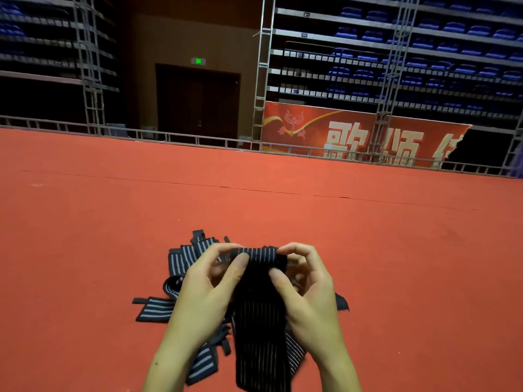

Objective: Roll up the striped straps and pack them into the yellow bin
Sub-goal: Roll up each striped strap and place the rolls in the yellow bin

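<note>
Hands, left and right, both pinch one striped strap, fingers curled.

I hold both hands close in front of me. My left hand and right hand pinch the strap between curled fingers and thumbs, forearms bare.

The lower end of the held strap is cut off by the near edge of the picture, and its stripes are blurred there. Much of the strap pile on the floor is hidden behind the left hand and right hand, so the straps cannot be counted. The banner lettering is partly covered by truss bars.
</note>
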Tool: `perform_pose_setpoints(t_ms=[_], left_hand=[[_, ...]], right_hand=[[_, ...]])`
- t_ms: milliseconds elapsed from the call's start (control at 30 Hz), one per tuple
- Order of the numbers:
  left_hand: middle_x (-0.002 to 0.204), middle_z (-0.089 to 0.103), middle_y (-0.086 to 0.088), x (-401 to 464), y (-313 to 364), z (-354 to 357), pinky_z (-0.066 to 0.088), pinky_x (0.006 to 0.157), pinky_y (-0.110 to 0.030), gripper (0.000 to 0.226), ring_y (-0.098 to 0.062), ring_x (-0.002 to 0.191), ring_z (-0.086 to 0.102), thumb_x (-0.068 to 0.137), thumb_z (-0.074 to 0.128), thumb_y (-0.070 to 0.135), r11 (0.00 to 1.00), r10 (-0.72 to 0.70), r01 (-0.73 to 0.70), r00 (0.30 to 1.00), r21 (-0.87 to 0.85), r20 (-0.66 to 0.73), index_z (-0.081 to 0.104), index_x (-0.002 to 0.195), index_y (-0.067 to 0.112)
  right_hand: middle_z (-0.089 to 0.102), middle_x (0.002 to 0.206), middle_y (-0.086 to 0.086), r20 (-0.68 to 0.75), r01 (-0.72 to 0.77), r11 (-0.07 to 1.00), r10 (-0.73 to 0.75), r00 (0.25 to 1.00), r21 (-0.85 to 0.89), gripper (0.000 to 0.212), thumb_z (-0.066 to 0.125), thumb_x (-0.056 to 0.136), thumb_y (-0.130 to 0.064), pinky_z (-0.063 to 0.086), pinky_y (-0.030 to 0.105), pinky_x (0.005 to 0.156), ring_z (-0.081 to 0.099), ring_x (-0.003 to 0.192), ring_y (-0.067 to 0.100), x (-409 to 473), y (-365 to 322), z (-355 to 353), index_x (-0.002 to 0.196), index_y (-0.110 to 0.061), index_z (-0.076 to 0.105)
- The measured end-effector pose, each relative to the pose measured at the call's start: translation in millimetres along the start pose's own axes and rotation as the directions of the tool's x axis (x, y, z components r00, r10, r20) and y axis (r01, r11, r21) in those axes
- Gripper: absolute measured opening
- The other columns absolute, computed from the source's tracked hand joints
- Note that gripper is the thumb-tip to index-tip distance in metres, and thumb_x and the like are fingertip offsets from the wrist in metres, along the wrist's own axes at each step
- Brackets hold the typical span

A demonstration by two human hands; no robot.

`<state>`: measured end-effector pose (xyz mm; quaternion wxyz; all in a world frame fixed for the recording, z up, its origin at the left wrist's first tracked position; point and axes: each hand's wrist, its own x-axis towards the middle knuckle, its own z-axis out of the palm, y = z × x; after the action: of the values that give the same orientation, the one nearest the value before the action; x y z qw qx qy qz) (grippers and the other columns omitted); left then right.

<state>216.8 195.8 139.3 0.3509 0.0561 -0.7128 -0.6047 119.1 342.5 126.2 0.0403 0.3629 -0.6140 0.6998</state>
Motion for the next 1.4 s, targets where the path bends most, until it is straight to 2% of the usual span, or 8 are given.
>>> perform_pose_setpoints(t_ms=[133,367,600,967,1133,1200,1300,1400], left_hand=[[0.079,0.078,-0.005,-5,-5,-1,0.06,0.078,-0.043,0.024,-0.025,0.077,0.075,0.1,0.067,0.052,1.0,0.008,-0.009,1.0,-0.004,-0.025,0.075,0.109,0.032],[0.105,0.083,-0.004,-14,-9,-6,0.061,0.096,-0.044,0.015,-0.02,0.103,0.079,0.102,0.067,0.026,0.999,0.0,0.001,1.0,-0.035,0.03,0.074,0.114,0.033],[0.118,0.078,0.002,-26,-9,-10,0.058,0.102,-0.046,0.03,-0.018,0.114,0.074,0.106,0.065,0.011,0.998,0.028,-0.035,0.992,0.05,0.122,0.069,0.126,0.033],[0.118,0.081,-0.001,-44,6,0,0.057,0.106,-0.054,0.024,-0.018,0.116,0.075,0.101,0.07,0.027,1.0,0.008,-0.007,0.995,-0.013,0.094,0.07,0.125,0.031],[0.099,0.079,-0.018,-58,15,5,0.059,0.074,-0.067,0.035,-0.051,0.09,0.073,0.097,0.068,0.061,0.999,-0.044,0.045,0.992,-0.008,0.116,0.074,0.12,0.034],[0.1,0.078,-0.016,-61,17,7,0.06,0.074,-0.06,0.031,-0.04,0.087,0.074,0.102,0.069,0.054,1.0,-0.023,0.025,0.995,-0.016,0.099,0.075,0.12,0.029],[0.112,0.081,-0.005,-65,18,11,0.06,0.096,-0.039,0.025,-0.022,0.11,0.077,0.101,0.065,0.028,1.0,0.015,-0.013,0.993,-0.021,0.113,0.075,0.121,0.016],[0.118,0.08,-0.005,-67,18,13,0.058,0.103,-0.04,0.025,-0.02,0.116,0.074,0.103,0.061,0.02,1.0,0.028,-0.029,0.988,-0.001,0.152,0.071,0.125,0.013]], right_hand=[[0.075,0.109,-0.005,0.0,0.015,1.0,-0.015,1.0,-0.019,0.042,0.071,0.095,0.009,0.056,0.022,0.083,0.073,0.103,0.016,-7,2,4,0.107,-0.031,0.068],[0.075,0.115,0.0,-0.015,-0.032,0.999,0.033,0.999,0.039,0.046,0.07,0.095,0.01,0.057,0.026,0.088,0.073,0.106,0.02,-18,5,4,0.114,-0.031,0.067],[0.077,0.109,0.002,-0.015,-0.116,0.992,0.115,0.993,-0.04,0.037,0.079,0.091,-0.045,0.057,0.036,0.091,0.075,0.104,0.017,-27,-2,-7,0.126,-0.036,0.07],[0.079,0.117,0.006,0.029,-0.061,0.995,0.059,0.998,0.076,0.034,0.075,0.1,-0.009,0.058,0.035,0.098,0.075,0.113,0.022,-45,-16,-15,0.126,-0.029,0.068],[0.078,0.113,0.009,-0.019,-0.041,0.988,0.045,0.999,0.149,0.035,0.07,0.099,0.005,0.057,0.03,0.094,0.075,0.108,0.021,-57,-17,-17,0.125,-0.018,0.066],[0.077,0.11,0.007,-0.033,-0.03,0.987,0.036,0.999,0.159,0.035,0.069,0.098,0.009,0.057,0.027,0.092,0.074,0.104,0.019,-62,-19,-17,0.122,-0.016,0.066],[0.077,0.11,0.002,-0.039,-0.031,0.99,0.036,0.999,0.14,0.036,0.067,0.096,0.014,0.056,0.026,0.092,0.074,0.103,0.016,-67,-21,-19,0.118,-0.015,0.066],[0.076,0.117,0.003,-0.018,-0.054,0.993,0.056,0.998,0.109,0.041,0.067,0.096,0.011,0.058,0.031,0.092,0.075,0.103,0.019,-69,-21,-25,0.118,-0.024,0.067]])
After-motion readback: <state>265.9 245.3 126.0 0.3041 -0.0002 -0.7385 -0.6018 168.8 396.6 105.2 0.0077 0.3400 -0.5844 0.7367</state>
